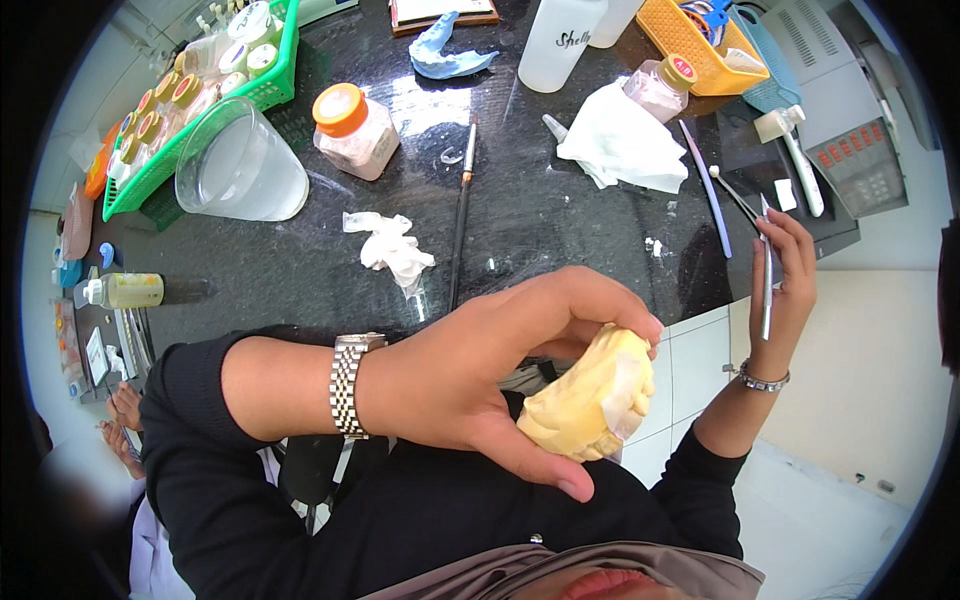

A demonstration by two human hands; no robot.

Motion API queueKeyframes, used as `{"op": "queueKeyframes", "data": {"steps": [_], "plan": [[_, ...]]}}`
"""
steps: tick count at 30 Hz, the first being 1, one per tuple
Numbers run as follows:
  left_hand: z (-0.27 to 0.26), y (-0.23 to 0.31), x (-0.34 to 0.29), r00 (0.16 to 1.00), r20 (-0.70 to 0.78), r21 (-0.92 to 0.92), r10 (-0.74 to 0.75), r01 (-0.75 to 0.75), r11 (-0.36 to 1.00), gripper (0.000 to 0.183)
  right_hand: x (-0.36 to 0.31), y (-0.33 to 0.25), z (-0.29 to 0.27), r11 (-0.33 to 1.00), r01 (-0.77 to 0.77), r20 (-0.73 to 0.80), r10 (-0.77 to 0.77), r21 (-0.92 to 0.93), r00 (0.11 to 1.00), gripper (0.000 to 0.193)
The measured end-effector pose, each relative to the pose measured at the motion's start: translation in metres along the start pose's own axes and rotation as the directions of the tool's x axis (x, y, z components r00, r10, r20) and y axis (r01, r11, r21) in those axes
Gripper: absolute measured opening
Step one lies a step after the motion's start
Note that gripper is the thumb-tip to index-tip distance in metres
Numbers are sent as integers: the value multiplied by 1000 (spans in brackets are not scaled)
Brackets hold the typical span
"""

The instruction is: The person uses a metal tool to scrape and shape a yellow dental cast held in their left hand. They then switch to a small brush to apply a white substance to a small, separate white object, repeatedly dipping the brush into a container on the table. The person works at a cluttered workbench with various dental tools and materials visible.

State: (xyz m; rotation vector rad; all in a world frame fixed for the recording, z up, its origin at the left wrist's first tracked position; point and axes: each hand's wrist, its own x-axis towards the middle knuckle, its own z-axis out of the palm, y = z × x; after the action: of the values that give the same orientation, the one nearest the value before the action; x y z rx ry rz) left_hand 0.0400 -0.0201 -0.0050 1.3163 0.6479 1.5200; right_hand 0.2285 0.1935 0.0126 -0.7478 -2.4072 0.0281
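Note:
My left hand point(470, 365) grips a yellow dental cast point(570, 405) between thumb and fingers, held in front of my body off the table's near edge. A whitish, translucent patch point(622, 398) covers part of the cast's ridge. Over on the right, my right hand point(785, 290) is raised with its fingers closed around a thin metal dental instrument point(767, 285). The instrument stands nearly upright in that hand, apart from the cast. A crumpled white tissue point(393, 250) and a thin brush point(464, 200) lie on the table beyond my left hand.
On the dark glossy table point(330, 270) stand a glass of cloudy liquid point(245, 170), an orange-capped jar point(355, 130), a green basket point(285, 60) of bottles and a white bottle point(560, 45). A white cloth point(625, 140) and purple-handled tool point(708, 195) lie right. Another person's hands point(122, 430) show far left.

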Motion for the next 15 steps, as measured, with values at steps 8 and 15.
{"op": "queueKeyframes", "data": {"steps": [8, 15], "plan": [[1, 1, 0, 1000, 19, 26, -14, 14, 1000, 77, 29, 36, -2, 993, 91, 130, -80, -81, 988, 18], [-4, -6, -1, 993, -89, -1, -79, 79, 997, 76, 71, 61, 18, 971, 165, 303, -107, -173, 947, 14]]}}
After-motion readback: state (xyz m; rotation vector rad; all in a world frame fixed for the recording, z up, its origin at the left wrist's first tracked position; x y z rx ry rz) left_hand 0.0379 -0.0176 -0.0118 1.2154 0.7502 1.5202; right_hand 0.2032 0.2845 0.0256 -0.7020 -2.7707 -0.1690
